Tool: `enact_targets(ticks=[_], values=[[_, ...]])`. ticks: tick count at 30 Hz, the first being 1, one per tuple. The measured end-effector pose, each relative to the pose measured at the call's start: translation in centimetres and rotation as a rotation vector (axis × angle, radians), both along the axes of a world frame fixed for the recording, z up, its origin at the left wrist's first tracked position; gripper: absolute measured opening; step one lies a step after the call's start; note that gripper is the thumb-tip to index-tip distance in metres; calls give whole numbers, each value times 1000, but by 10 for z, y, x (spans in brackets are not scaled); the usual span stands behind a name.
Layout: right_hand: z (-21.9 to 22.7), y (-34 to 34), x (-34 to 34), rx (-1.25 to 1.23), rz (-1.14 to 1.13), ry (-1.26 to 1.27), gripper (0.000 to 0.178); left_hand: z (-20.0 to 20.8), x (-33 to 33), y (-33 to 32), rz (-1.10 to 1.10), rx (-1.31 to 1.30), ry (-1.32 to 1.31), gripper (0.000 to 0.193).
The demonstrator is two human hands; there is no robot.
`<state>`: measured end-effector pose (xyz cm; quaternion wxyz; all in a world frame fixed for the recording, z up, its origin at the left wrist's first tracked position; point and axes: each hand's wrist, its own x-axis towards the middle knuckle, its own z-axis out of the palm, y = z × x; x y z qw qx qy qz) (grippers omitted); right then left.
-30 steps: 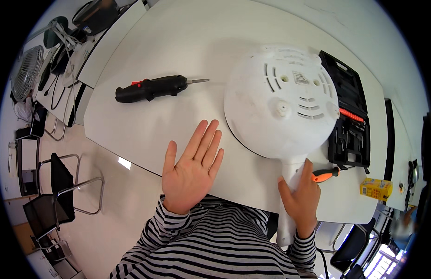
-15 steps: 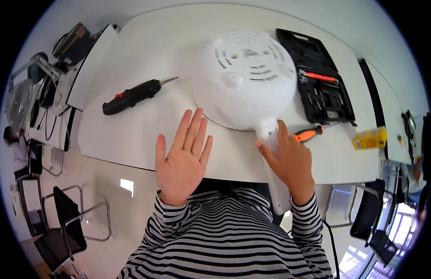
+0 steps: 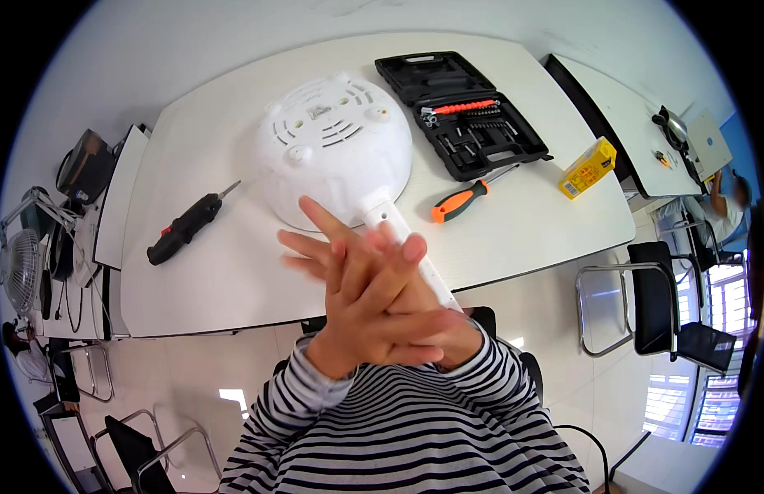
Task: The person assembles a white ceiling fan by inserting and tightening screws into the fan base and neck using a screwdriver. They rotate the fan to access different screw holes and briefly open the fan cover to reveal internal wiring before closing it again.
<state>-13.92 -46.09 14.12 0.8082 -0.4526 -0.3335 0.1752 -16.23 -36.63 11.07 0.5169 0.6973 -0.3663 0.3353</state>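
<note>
Before me, my left hand [image 3: 346, 323] and my right hand [image 3: 419, 296] cross and touch over the handle. My left hand lies in front with its fingers stretched apart to the right. Behind it, my right hand points spread fingers up and left; they are partly hidden and blurred. No object shows in either one. Just beyond rests a round white plastic appliance [image 3: 336, 169], its vented, footed side up, with a long handle [image 3: 385, 216] running toward me under my hands. A black electric screwdriver [image 3: 184, 229] lies to the left. An orange-and-black screwdriver [image 3: 459, 202] is right of the handle.
On the white table [image 3: 530, 239], an open black tool case [image 3: 481, 156] holds bits and sockets at the back right. A yellow carton [image 3: 589, 168] stands near the right edge. Chairs [image 3: 650, 288] flank the table, and a person [image 3: 728, 210] sits far right.
My left hand, palm up and apart before, has come across onto my right hand. My right hand has left the handle. The view has shifted, so the table things appear moved.
</note>
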Motion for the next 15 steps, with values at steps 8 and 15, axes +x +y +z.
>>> enact_targets(ticks=[8, 15], values=[[24, -87, 12, -425, -521, -374, 42, -25, 2, -33, 120, 755, 189, 37], [4, -129, 64, -1159, -883, -650, 25, -11, -10, -11, 25, 1011, 299, 31]])
